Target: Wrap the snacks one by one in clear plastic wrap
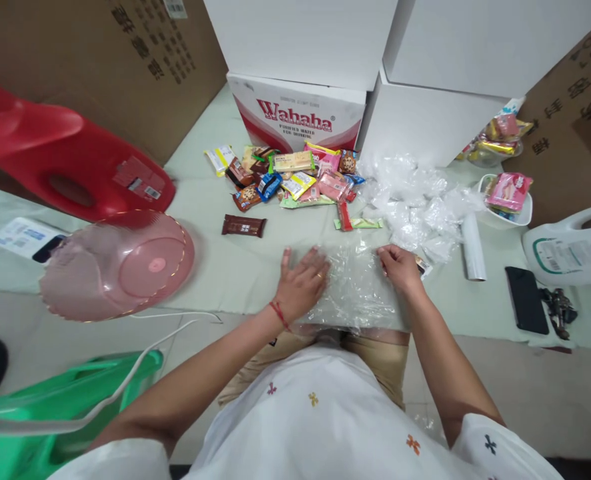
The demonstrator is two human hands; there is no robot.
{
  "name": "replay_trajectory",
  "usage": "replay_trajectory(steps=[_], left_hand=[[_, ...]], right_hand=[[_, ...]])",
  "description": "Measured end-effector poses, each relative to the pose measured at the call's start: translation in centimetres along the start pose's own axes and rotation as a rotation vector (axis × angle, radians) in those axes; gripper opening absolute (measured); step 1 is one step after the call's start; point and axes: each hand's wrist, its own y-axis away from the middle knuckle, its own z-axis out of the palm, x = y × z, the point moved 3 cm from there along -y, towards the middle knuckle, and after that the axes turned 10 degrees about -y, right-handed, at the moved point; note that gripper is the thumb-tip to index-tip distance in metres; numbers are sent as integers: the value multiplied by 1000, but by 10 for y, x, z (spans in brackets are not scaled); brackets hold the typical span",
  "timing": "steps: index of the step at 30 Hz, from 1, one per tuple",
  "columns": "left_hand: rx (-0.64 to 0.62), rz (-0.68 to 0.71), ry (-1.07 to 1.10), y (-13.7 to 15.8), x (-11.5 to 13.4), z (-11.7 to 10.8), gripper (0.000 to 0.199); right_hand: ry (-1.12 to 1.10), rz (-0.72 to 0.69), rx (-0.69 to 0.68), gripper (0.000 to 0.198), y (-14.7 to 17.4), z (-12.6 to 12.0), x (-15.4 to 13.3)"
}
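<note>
A sheet of clear plastic wrap [358, 290] lies on the table in front of me, its near edge hanging toward my lap. My left hand [303, 280] rests flat on the wrap's left part, fingers spread and a little blurred. At the wrap's upper right corner, my right hand [398, 265] pinches the film between thumb and fingers. Just beyond the wrap is a pile of packaged snacks [295, 177] in mixed colours. A brown-wrapped bar [244, 226] lies apart from them on the left. Crumpled clear plastic [410, 193] is heaped behind my right hand.
On the right are a white plastic roll [473, 250], a white tub of snacks [513, 217], a black phone [526, 300] and a white jug [575, 247]. A pink bowl [175, 267] and a red jug [90, 167] stand left. Boxes [295, 110] line the back.
</note>
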Motion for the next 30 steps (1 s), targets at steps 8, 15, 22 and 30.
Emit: replay_trajectory(steps=[8, 15, 22, 30], left_hand=[[-207, -296, 13, 5, -50, 6, 48], [-294, -308, -29, 5, -48, 3, 61], [-313, -262, -84, 15, -64, 5, 70], [-454, -140, -89, 21, -85, 3, 94]], right_hand=[[230, -10, 94, 35, -21, -42, 13], [765, -501, 306, 34, 19, -34, -48], [824, -835, -607, 52, 114, 34, 8], [689, -610, -593, 72, 152, -63, 33]])
